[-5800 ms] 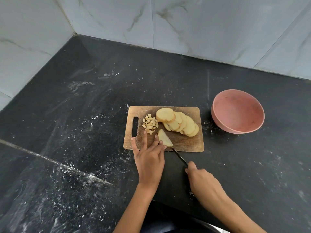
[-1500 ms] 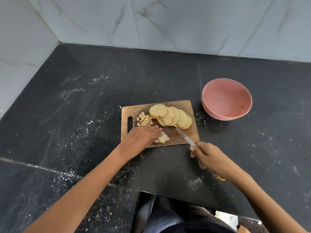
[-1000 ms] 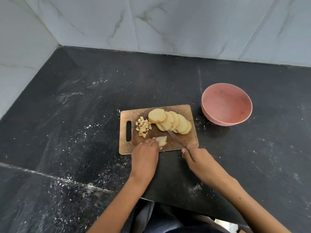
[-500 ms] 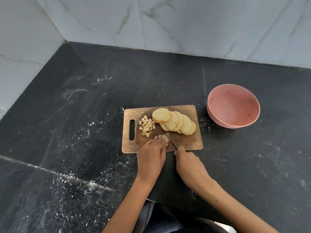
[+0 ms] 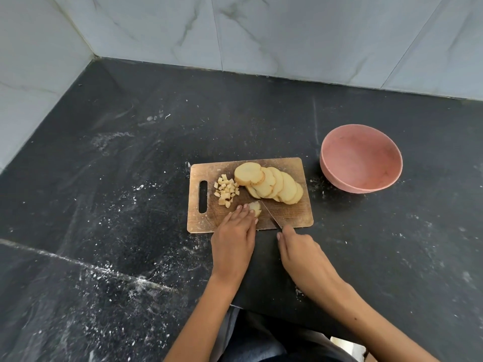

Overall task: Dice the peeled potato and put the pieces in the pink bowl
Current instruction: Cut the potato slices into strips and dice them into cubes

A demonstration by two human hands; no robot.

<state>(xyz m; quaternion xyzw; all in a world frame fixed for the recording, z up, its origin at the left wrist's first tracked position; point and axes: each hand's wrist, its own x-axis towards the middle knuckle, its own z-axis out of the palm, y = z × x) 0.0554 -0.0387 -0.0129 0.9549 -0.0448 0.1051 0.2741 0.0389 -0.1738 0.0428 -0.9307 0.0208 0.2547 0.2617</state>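
A wooden cutting board (image 5: 292,218) lies on the black counter. On it sit a fanned row of potato slices (image 5: 269,182) and a small heap of diced pieces (image 5: 226,190). My left hand (image 5: 235,236) presses its fingertips on one potato slice (image 5: 255,208) near the board's front edge. My right hand (image 5: 300,249) grips the knife, whose blade (image 5: 270,216) lies just right of that slice. The knife's handle is hidden in my hand. The pink bowl (image 5: 360,160) stands right of the board, with nothing in it.
The black stone counter (image 5: 130,205) is dusted with white specks and meets marble-tiled walls (image 5: 261,35) at the back and left. Its front edge runs just below my forearms.
My right hand has drawn back slightly, so the blade now sits at the right side of the held slice. My left hand stays on the slice.
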